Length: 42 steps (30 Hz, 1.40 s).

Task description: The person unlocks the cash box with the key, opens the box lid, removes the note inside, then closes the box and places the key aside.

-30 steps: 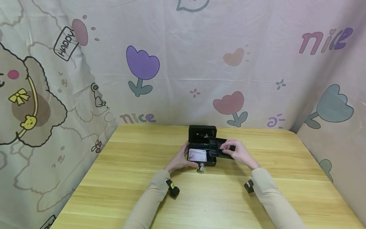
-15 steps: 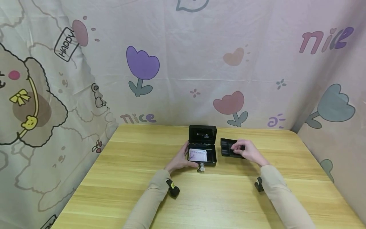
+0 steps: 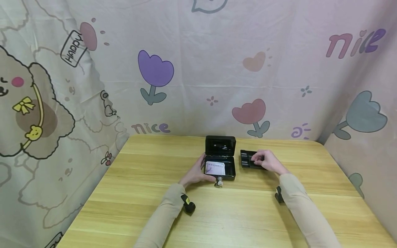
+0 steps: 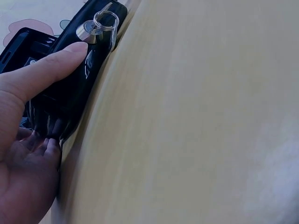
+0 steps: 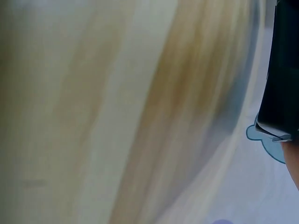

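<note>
Pinching the black tray [image 3: 246, 161] just beneath it, the right hand [image 3: 268, 161] holds probably light, stiff, slick plastic, best taken mid-tray; left of that pinch, the left hand [image 3: 196, 172] grips a heavier-looking box [image 3: 228, 177].

2 hands [image 3: 196, 173] [image 3: 269, 162] forward, left thumb [image 4: 51, 67] extended, right pinching.

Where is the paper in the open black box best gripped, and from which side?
Pinching the paper by its right edge, from above and the right, looks best: it lies toward the left of the black box, leaving space beside that edge, while the left hand holds the box's left side and the raised lid stands behind.
</note>
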{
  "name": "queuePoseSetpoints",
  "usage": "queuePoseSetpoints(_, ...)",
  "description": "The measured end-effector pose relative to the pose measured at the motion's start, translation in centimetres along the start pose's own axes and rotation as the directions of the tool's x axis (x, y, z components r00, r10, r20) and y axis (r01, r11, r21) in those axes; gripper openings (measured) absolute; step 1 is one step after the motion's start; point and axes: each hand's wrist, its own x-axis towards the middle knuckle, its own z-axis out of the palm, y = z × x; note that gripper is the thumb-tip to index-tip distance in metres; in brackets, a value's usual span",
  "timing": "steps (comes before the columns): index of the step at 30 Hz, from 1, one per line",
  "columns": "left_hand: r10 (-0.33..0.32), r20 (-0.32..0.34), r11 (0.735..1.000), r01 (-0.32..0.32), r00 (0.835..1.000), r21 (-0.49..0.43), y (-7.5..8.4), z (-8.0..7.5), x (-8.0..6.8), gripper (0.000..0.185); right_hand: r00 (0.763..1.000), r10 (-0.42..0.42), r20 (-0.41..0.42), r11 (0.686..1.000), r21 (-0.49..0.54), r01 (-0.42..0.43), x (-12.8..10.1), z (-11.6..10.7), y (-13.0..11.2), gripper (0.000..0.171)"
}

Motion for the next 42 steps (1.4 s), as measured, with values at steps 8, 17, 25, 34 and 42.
queuePoseSetpoints(8,0.009,0.006,1.000,-0.009,1.000,-0.015,0.2,0.1,0.0,0.124,1.000,0.009,0.020,1.000,0.001,-0.009,0.4,0.2,0.5,0.016)
queuePoseSetpoints(17,0.015,-0.002,1.000,-0.015,1.000,-0.009,0.1,0.1,0.1,0.124,0.999,0.026,0.042,1.000,0.001,-0.026,0.8,0.3,0.6,0.015)
queuePoseSetpoints(25,0.018,0.000,1.000,-0.018,1.000,-0.007,0.1,0.0,0.0,0.124,0.996,0.048,0.071,0.999,-0.004,-0.048,1.1,0.5,0.6,0.013)
queuePoseSetpoints(34,0.018,0.003,1.000,-0.018,1.000,-0.019,0.0,0.0,0.0,0.124,0.993,0.065,0.097,0.998,-0.005,-0.065,1.2,0.6,0.3,0.014)
queuePoseSetpoints(42,0.014,0.003,0.999,-0.014,1.000,-0.034,0.1,0.0,0.0,0.124,0.992,0.078,0.095,0.997,-0.010,-0.077,1.1,0.5,0.3,0.013)
